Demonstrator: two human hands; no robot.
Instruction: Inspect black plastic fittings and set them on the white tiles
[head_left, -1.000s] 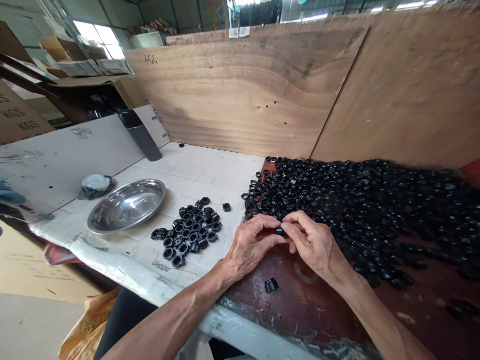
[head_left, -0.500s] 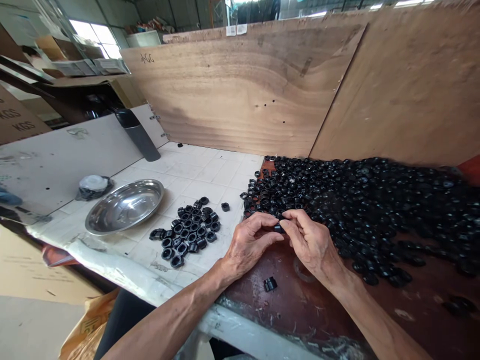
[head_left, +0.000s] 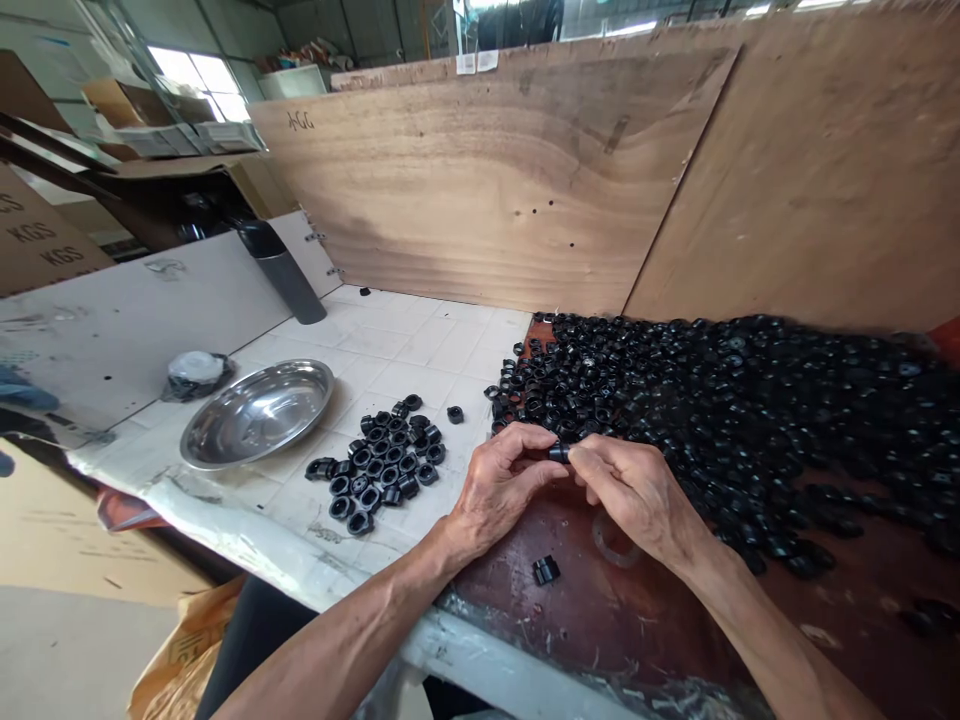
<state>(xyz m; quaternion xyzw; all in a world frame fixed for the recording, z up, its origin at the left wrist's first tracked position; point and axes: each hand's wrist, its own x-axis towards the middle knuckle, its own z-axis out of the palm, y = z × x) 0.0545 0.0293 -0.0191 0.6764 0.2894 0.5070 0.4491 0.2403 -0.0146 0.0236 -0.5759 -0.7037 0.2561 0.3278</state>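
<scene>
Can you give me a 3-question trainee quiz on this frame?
1. True or false: both hands pinch one small black part.
2. Which lies nearer the steel bowl: A the small group of black rings, B the big heap?
3. What lies alone on the dark board below the left hand and right hand?

Key: 1 true. 2 A. 3 a single black piece.

Mostly hidden between the fingertips of left hand [head_left: 499, 490] and right hand [head_left: 637, 490]: small black part [head_left: 558, 453], shape too small to tell, perhaps a ring. Right of the part, big pile [head_left: 750, 420] cut off by the frame edge. Below the part, both forearms cut off at the bottom edge.
</scene>
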